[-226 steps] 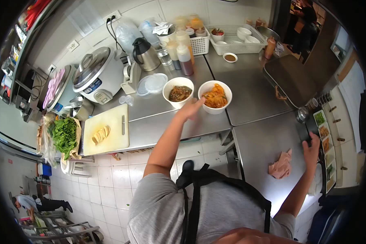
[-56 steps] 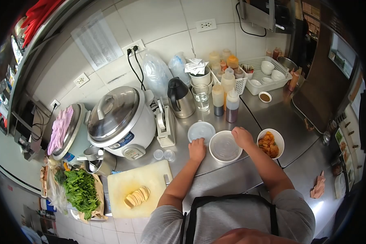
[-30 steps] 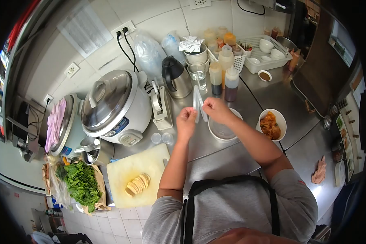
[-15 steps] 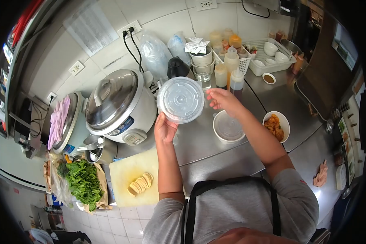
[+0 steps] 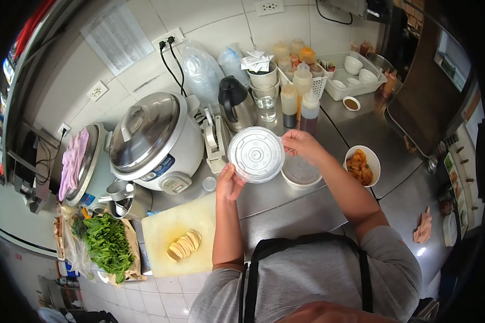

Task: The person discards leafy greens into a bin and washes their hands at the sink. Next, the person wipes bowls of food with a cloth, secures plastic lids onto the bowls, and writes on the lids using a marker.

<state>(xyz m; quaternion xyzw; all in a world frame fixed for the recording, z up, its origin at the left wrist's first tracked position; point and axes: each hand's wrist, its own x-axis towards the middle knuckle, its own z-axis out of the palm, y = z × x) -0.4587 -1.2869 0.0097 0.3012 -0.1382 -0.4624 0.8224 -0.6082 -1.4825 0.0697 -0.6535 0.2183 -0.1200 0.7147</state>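
Your left hand [image 5: 230,186] has its grip pinching the clear lid [image 5: 256,155] at the near left edge; your right hand [image 5: 305,146] pinches its right edge. You hold it above the table [image 5: 269,200], with 1 lidded bowl [image 5: 300,184] just right and 1 open bowl [image 5: 375,161] of orange food farther right.

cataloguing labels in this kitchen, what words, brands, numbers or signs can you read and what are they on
None can be read with certainty:
Clear lid held up: raised markings, too small.
Rice cooker: blue label and front panel, too small and blurred.
Wall sheet: too blurred.
Sachets: any print is too small.
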